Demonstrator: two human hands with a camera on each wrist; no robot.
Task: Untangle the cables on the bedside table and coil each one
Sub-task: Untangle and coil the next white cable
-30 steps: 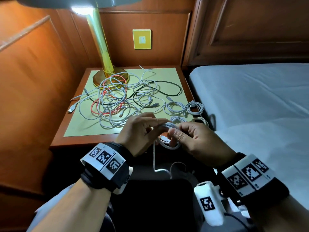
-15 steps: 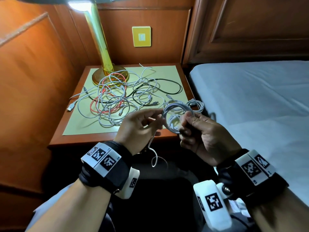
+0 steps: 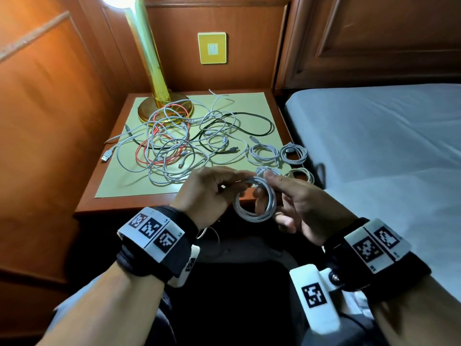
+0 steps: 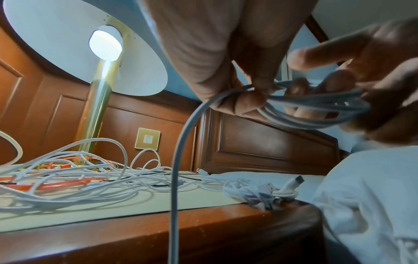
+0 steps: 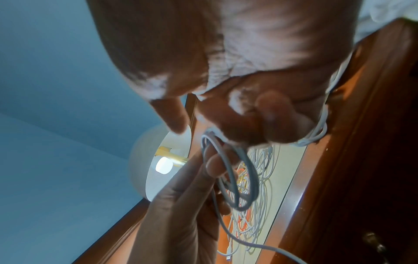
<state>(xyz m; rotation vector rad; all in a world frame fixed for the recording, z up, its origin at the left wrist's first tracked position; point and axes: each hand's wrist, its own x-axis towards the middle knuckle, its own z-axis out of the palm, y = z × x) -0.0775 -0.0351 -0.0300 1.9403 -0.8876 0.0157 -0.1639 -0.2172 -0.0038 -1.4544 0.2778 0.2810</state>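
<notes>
Both hands hold a white cable coil (image 3: pixel 254 208) just in front of the bedside table's (image 3: pixel 124 208) near edge. My left hand (image 3: pixel 237 181) pinches the coil's top, and in the left wrist view its fingers (image 4: pixel 244 100) grip the strand while a loose tail (image 4: pixel 178 178) hangs down. My right hand (image 3: pixel 267 193) has its fingers through the loops and curled round them; the coil (image 5: pixel 237 178) shows below that hand. A tangle (image 3: pixel 179 143) of white, red and black cables lies on the table's green mat. Several small coiled white cables (image 3: pixel 264 153) lie at the mat's right side.
A brass lamp (image 3: pixel 159 101) stands at the table's back left, its base under part of the tangle. A USB plug (image 3: pixel 106 156) sticks out over the mat's left edge. A bed with a white sheet (image 3: pixel 374 146) borders the table on the right. Wood panelling encloses the left and back.
The coil has come down from over the table edge to just in front of it. The hanging tail is shorter and the coil holds more loops. Both hands have kept hold of the cable.
</notes>
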